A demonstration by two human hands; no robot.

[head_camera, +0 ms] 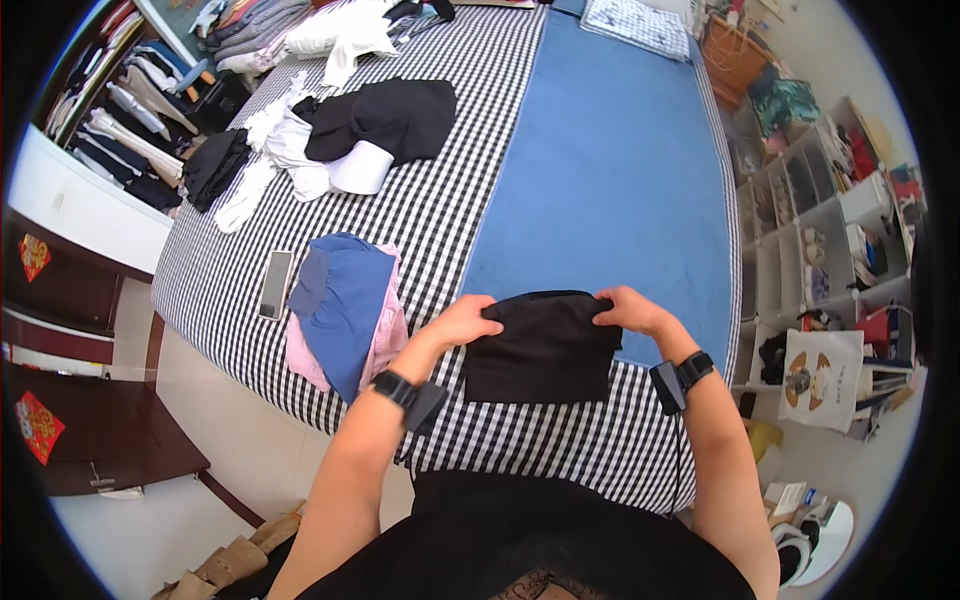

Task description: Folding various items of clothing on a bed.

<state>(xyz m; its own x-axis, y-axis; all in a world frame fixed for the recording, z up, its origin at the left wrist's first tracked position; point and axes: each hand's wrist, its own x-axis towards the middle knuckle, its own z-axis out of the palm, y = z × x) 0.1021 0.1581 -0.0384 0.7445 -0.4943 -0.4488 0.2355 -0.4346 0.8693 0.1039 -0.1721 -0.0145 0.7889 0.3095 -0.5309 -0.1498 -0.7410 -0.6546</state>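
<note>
A folded black garment [541,352] lies at the near part of the bed, over the checked sheet and the lower edge of a blue mat. My left hand [474,319] pinches its far left corner between thumb and fingers. At the far right corner my right hand [626,309] grips the cloth the same way. Left of the garment are a blue piece of clothing [349,292] and, partly beneath it, a pink one [386,322]. Each of my wrists carries a black strapped device.
A phone [276,285] lies beside the blue clothing. Farther back on the checked sheet [480,150] are black clothes [397,120] and white clothes [289,142]. The blue mat [607,172] runs toward a pillow [636,28]. Shelves [802,202] line the right side, and an open wardrobe [124,112] stands left.
</note>
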